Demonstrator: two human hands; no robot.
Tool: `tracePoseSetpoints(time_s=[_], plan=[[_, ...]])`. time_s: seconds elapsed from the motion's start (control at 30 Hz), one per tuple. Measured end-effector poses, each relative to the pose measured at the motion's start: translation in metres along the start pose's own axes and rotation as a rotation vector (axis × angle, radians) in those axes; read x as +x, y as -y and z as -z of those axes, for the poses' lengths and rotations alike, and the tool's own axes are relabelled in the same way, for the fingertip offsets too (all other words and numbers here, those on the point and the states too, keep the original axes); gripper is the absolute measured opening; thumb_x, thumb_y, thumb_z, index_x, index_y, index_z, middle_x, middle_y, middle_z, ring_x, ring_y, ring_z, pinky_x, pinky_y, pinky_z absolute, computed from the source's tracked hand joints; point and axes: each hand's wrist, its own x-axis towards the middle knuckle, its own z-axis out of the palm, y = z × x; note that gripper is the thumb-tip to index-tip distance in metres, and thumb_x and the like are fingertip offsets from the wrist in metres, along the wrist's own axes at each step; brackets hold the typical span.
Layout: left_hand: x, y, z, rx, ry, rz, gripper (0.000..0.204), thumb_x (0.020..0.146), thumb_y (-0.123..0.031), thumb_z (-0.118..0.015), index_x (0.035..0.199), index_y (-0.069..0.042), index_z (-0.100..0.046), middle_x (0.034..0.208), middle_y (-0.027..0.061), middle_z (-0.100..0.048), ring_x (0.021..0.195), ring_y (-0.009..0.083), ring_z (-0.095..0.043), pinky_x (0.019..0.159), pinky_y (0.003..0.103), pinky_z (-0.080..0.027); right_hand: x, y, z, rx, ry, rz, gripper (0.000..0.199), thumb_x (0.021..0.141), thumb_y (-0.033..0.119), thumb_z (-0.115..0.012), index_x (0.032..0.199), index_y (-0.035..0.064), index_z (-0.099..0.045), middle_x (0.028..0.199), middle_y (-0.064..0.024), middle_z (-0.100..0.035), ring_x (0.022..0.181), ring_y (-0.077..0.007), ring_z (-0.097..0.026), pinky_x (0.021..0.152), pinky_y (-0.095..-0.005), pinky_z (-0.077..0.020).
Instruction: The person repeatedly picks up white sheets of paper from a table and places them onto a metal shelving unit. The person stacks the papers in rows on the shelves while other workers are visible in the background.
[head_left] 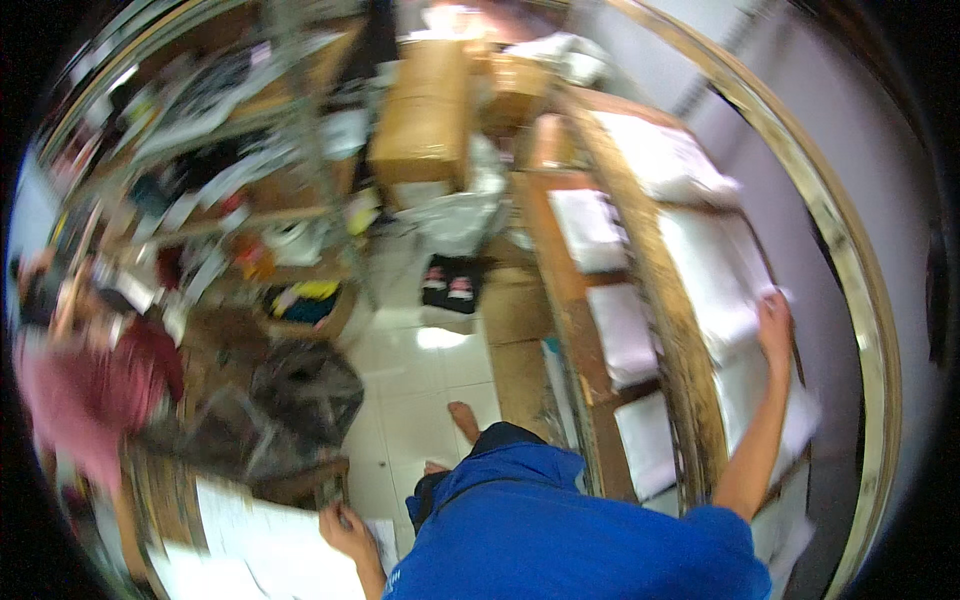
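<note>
while right hand [773, 322] reaches flat onto white stack [712, 280], left hand [345, 530] rests low.

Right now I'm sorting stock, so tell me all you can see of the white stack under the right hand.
The white stack looks like folded cloth or bagged sheets, soft and pale, lying flat on the top level of a wooden shelf. It sits in a row with similar white piles before and behind it. The right hand rests on its far edge, fingers spread. Blur hides any finer detail.

Cardboard boxes [425, 110], cluttered shelves [200, 150]
</note>
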Motion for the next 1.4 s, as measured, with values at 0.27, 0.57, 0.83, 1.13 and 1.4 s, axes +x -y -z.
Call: tracePoseSetpoints(time_s=[0.27,0.57,0.83,1.13,1.4], plan=[[0.008,-0.012,0.027,0.001,-0.033,0.120,0.008,0.077,-0.010,-0.062,0.084,-0.006,-0.065,0.078,0.0099,-0.062,0.072,0.0292,-0.059,0.069,0.041,-0.043,-0.008,0.228,-0.062,0.595,0.507,0.538,0.020,0.096,0.018,-0.052,0.104,0.0011,-0.057,0.088,-0.0011,-0.053,0.075,-0.0086,-0.045,0.064,-0.0242,-0.0381],[-0.036,-0.008,0.097,-0.012,-0.392,0.253,0.016,0.078,-0.007,-0.064,0.094,-0.005,-0.062,0.088,0.0114,-0.061,0.079,0.0294,-0.059,0.071,0.039,-0.046,-0.176,0.407,-0.201,0.572,1.147,1.124,0.018,0.090,0.013,-0.055,0.102,0.0010,-0.059,0.082,-0.0080,-0.059,0.079,-0.0161,-0.057,0.073,-0.0305,-0.0457],[-0.030,0.141,0.212,0.644,-0.482,0.468,0.032,0.078,-0.013,-0.063,0.109,-0.004,-0.060,0.110,0.0129,-0.057,0.101,0.0288,-0.054,0.081,0.042,-0.047,-0.284,0.435,-0.209,0.607,1.612,1.166,0.019,0.090,0.014,-0.058,0.105,0.0014,-0.060,0.073,-0.0024,-0.058,0.064,-0.0082,-0.052,0.058,-0.0251,-0.0439],[0.001,0.223,0.239,0.929,-0.007,0.574,0.016,0.082,-0.010,-0.054,0.094,-0.010,-0.064,0.096,0.0075,-0.062,0.096,0.0231,-0.058,0.081,0.039,-0.044,-0.280,0.388,-0.227,0.618,1.645,0.946,0.021,0.091,0.016,-0.058,0.106,0.0017,-0.060,0.077,-0.0041,-0.062,0.068,-0.0088,-0.057,0.060,-0.0250,-0.0470],[-0.024,0.116,0.188,0.740,-0.104,0.311,0.008,0.079,-0.012,-0.054,0.073,-0.009,-0.058,0.073,0.0067,-0.058,0.073,0.0239,-0.058,0.069,0.040,-0.042,-0.386,0.437,-0.159,0.644,2.083,1.005,0.049,0.094,0.019,-0.057,0.135,-0.0001,-0.040,0.099,-0.0127,-0.061,0.079,-0.0128,-0.061,0.070,-0.0252,-0.0496]])
